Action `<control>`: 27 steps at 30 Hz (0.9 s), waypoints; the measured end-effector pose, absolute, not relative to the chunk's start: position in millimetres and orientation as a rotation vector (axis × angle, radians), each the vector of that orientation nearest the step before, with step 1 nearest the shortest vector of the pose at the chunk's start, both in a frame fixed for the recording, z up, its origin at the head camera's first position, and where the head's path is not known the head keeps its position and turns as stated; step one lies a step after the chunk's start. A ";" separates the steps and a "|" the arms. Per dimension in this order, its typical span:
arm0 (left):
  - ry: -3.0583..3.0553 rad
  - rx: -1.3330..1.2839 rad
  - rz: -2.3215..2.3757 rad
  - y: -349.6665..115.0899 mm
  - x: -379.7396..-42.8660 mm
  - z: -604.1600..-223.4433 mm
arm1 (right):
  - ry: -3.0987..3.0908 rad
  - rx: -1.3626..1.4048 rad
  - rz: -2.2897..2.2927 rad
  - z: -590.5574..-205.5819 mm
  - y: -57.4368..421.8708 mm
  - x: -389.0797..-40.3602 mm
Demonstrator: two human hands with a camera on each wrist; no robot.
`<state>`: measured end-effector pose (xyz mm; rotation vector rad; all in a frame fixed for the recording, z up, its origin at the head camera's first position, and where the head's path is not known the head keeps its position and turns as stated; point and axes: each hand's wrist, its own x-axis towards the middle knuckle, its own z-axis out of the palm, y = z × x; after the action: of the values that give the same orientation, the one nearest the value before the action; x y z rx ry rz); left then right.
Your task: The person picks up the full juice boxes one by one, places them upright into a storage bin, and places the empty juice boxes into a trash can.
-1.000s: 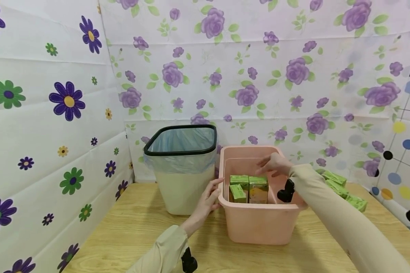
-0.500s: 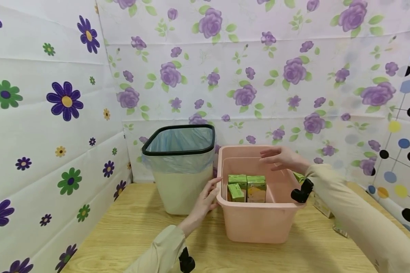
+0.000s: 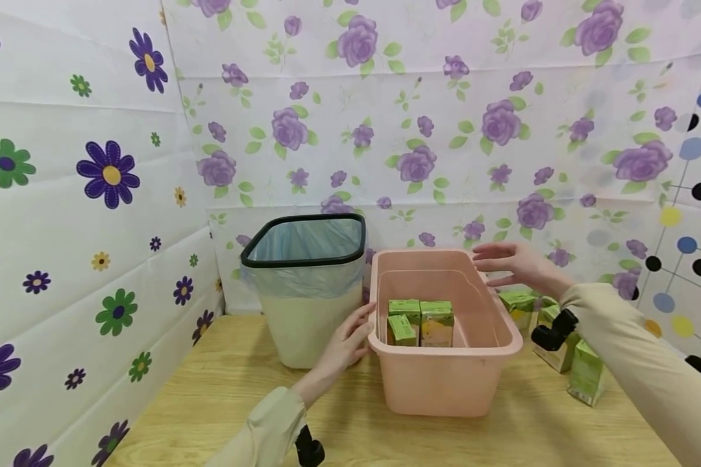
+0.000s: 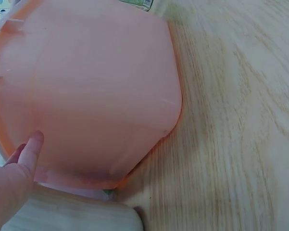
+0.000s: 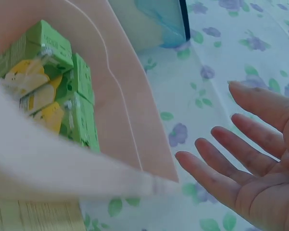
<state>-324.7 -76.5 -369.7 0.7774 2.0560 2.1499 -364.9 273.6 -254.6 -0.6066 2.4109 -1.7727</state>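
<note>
A pink plastic bin [image 3: 444, 383] stands on the table with three green drink cartons [image 3: 437, 324] grouped in its left part; they also show in the right wrist view as green-and-yellow cartons [image 5: 50, 41]. My left hand [image 3: 343, 345] touches the bin's left side near the rim, and the left wrist view has its thumb against the pink outer wall [image 4: 96, 86]. At the bin's far right rim is my right hand [image 3: 526, 267], fingers spread and holding nothing. In the right wrist view that hand [image 5: 250, 168] is beyond the rim with its fingers extended.
More green cartons [image 3: 587, 373] stand right of the bin, partly hidden by the right forearm. Left of the bin stands a pale waste bin [image 3: 306, 331] with a black rim and bluish liner. Flowered sheets [image 3: 327, 130] hang behind the wooden table [image 3: 222, 395].
My right hand has moved right, from above the bin's inside to its right rim, revealing more cartons beside the bin. My left hand stays at the bin's left side.
</note>
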 end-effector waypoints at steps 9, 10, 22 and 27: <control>2.086 0.823 2.131 -84.3 -318.6 -363.5 | 2.489 -0.588 -1.770 -260.7 306.9 -352.4; 2.099 0.840 2.129 -85.5 -318.3 -362.6 | 2.502 -0.580 -1.761 -261.8 310.1 -351.3; 2.327 1.074 1.986 -98.0 -292.6 -322.0 | 2.831 -0.503 -1.491 -284.1 349.1 -344.0; 2.487 1.137 1.899 -104.0 -281.3 -303.2 | 2.920 -0.441 -1.387 -293.6 366.1 -341.4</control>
<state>-281.3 -104.0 -303.2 1.1366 2.4869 1.8990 -341.4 366.1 -293.6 -0.4414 2.9196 -1.3875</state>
